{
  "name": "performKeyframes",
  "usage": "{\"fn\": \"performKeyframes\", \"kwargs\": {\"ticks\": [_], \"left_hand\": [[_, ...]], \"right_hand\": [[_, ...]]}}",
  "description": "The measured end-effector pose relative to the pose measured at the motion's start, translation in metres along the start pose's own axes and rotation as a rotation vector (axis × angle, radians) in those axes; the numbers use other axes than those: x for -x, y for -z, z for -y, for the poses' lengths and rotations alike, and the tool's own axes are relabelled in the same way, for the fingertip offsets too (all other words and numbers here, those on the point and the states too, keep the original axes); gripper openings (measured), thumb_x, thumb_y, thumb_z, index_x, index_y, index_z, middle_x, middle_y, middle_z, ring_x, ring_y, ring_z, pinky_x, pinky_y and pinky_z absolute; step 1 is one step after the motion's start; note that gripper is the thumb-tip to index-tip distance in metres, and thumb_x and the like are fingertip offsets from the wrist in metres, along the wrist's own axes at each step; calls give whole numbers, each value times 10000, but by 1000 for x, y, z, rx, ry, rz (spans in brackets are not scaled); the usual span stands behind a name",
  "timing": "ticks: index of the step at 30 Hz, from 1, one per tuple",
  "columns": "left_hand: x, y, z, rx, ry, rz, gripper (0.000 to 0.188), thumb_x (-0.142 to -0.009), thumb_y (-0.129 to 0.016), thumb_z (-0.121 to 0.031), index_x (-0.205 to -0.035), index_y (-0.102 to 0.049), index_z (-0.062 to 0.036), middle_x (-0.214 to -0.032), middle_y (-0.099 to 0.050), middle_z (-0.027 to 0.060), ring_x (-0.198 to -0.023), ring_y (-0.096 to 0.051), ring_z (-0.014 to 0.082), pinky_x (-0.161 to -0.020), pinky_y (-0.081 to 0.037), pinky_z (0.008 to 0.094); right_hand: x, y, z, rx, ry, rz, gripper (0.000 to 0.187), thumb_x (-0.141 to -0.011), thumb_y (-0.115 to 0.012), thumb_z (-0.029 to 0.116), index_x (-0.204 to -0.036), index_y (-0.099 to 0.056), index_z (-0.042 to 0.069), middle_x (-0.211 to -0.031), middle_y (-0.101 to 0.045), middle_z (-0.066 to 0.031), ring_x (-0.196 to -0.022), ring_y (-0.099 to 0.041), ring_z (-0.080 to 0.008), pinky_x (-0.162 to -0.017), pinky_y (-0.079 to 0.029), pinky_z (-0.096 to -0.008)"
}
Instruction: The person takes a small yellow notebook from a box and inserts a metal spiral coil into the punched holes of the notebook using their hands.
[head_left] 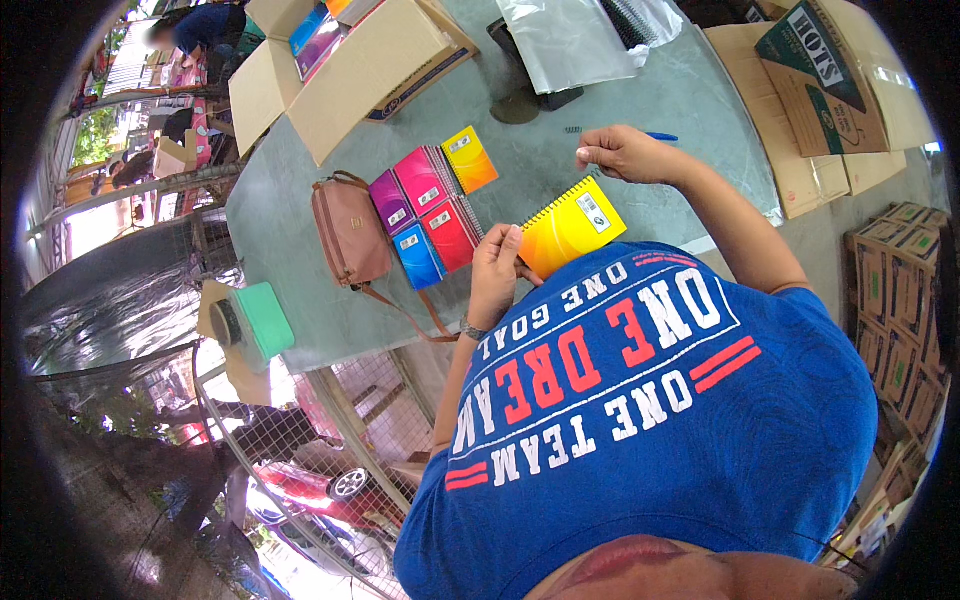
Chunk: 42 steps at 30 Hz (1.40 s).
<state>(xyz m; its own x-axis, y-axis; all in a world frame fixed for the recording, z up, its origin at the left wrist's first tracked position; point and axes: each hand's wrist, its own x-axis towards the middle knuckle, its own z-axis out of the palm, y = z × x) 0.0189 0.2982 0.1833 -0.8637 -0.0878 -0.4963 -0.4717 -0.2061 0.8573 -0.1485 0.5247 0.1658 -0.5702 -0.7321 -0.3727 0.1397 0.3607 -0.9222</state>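
Observation:
A yellow spiral notebook is tilted in front of my shirt, its wire binding along the far edge. My left hand grips its left corner, thumb on the cover. By the other end of the binding is my right hand, fingers pinched together; whatever they hold is too small to make out. To the left, spiral notebooks lie in a group: purple, pink, red, blue and yellow-orange. Beyond my right hand lie a small loose wire coil and a blue pen.
A brown shoulder bag sits left of the notebooks on the grey-green table. At the back are an open carton of notebooks and clear plastic bags. Flattened cardboard and a box lie right; a green container stands left.

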Motion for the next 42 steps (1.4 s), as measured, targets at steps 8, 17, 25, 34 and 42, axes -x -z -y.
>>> {"fn": "performKeyframes", "kwargs": {"ticks": [8,17,25,34,42], "left_hand": [[0,0,6,33,16,10,270,-964,-498,-254,-961,-556,9,-786,-618,75,-569,-600,124,-444,-522,248],[0,1,7,15,34,-16,277,-952,-520,-212,-1020,-577,50,-829,-626,74,-593,-602,117,-484,-541,248],[0,-7,0,-387,-284,-277,230,-920,-582,-165,-988,-652,43,-765,-637,53,-605,-579,69,-502,-520,225],[-4,-12,-6,-536,-489,-417,186,-886,-603,-96,-1024,-660,16,-738,-648,88,-588,-602,95,-504,-488,242],[-4,-3,2,-840,-689,-452,222,-824,-617,-38,-1042,-652,-13,-830,-662,148,-684,-652,237,-591,-506,312]], "right_hand": [[-19,14,-121,872,-298,-481,495,-807,-628,434,-1097,-587,35,-1128,-553,-172,-1013,-563,-325,-814,-482,-457],[5,-21,-153,951,-274,-470,570,-733,-709,305,-1202,-512,48,-1137,-544,-143,-1036,-544,-310,-847,-464,-432],[24,-45,-19,169,409,-310,565,-719,-706,188,-1243,-534,63,-1095,-561,-149,-989,-573,-297,-863,-464,-378],[16,-68,15,296,607,-91,566,-701,-723,162,-1237,-561,82,-1117,-566,-143,-1017,-567,-313,-891,-462,-380],[19,-60,25,259,503,33,408,-812,-618,141,-1205,-578,38,-1011,-615,-135,-865,-624,-264,-788,-509,-337]]}}
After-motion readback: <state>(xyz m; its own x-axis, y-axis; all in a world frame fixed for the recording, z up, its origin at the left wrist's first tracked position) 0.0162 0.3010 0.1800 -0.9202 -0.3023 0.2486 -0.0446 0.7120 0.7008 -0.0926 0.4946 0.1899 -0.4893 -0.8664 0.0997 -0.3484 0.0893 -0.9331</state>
